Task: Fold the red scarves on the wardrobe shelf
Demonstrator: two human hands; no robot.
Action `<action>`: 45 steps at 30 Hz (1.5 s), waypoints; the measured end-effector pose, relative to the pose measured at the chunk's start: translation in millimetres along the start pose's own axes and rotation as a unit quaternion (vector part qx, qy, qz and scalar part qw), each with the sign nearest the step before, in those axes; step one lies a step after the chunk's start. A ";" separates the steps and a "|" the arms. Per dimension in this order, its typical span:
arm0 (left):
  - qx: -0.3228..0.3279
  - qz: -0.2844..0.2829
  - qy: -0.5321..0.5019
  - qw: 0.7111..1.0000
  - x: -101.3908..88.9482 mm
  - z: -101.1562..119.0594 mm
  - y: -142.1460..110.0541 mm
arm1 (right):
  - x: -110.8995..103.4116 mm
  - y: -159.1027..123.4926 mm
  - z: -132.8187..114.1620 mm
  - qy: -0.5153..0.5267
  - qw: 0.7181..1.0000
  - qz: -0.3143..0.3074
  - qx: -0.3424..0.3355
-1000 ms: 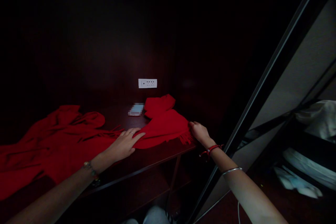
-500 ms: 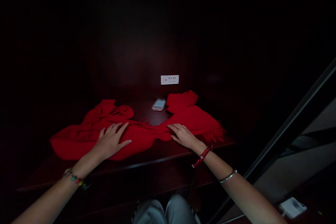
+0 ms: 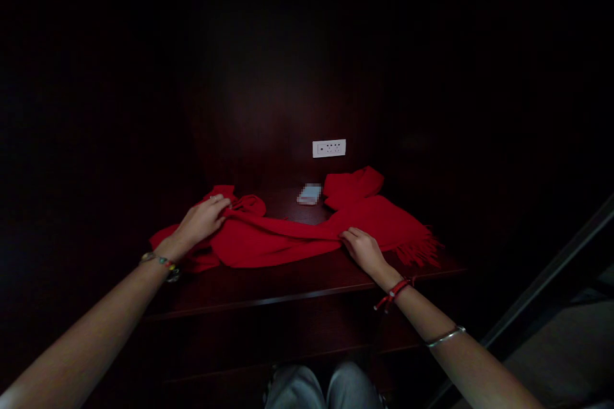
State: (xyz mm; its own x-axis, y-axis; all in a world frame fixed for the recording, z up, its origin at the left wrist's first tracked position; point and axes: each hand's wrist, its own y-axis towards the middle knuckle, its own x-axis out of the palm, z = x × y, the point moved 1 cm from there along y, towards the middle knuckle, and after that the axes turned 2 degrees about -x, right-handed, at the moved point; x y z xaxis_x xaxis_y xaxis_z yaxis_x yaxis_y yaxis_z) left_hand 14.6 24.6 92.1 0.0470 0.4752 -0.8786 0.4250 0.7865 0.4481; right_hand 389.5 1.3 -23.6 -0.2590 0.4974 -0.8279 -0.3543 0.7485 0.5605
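A red fringed scarf point(image 3: 283, 246) lies spread and rumpled across a dark wooden shelf point(image 3: 307, 284). At its left part my left hand point(image 3: 205, 217) is closed on the cloth, pulling up an edge. Between both hands a stretch of the fabric runs fairly taut. My right hand point(image 3: 362, 248) pinches the scarf near its middle, fingertips pressed together. Fringe hangs loose at the right end, and a folded bunch rises behind it. More crumpled cloth sits behind and under my left hand, partly hidden by it.
Behind the scarf lies a small blurred pale-blue flat item point(image 3: 309, 194). A white socket panel point(image 3: 329, 148) is set in the dark back wall. My knees point(image 3: 321, 386) are below the shelf's front edge. A dark slanted frame point(image 3: 542, 284) stands at the right.
Both hands have gone from lying open on the scarf to gripping it. The left hand has moved up and away, lifting an edge. The view has shifted slightly left.
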 end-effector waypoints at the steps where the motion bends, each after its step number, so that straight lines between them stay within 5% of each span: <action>1: 0.002 0.029 0.021 0.999 -8.6 0.3 8.7 | 0.6 -0.2 1.3 0.001 1.000 0.016 0.004; 4: 0.058 0.041 0.056 0.996 -10.3 5.8 22.0 | 2.3 -0.7 4.5 0.006 0.999 0.049 0.010; 11: 0.142 -0.068 0.050 0.986 39.6 -3.0 -11.5 | -0.4 -0.8 2.7 0.034 0.997 0.069 -0.022; 15: 0.143 -0.058 -0.013 0.988 22.4 -9.5 -32.7 | -1.3 -3.5 3.2 0.069 0.993 0.095 -0.010; 18: 0.140 -0.067 -0.050 0.987 6.0 -1.2 -44.8 | 1.0 -6.2 3.5 0.103 0.993 0.052 -0.025; 25: 0.147 -0.221 -0.135 0.955 -11.4 31.6 -48.5 | 1.8 -12.7 4.9 0.148 0.988 -0.011 -0.051; 30: 0.171 -0.149 -0.114 0.967 -12.1 83.5 -29.5 | -4.4 -17.2 5.0 0.132 0.988 -0.017 -0.079; 36: 0.222 -0.148 -0.005 0.964 28.6 149.6 -16.2 | -8.5 -17.7 2.6 0.137 0.984 -0.026 -0.114; 45: 0.241 -0.139 -0.050 0.959 57.4 144.2 -5.3 | -10.6 -10.0 -8.6 0.082 0.985 -0.058 -0.142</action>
State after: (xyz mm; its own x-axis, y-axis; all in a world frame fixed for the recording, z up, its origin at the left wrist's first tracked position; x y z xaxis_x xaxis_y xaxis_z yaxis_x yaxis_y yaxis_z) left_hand 145.4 -9.3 15.6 -0.0529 0.2144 -0.9753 0.8007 0.5928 0.0869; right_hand 388.1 -15.2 -20.3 -0.3353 0.3221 -0.8854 -0.6202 0.6320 0.4648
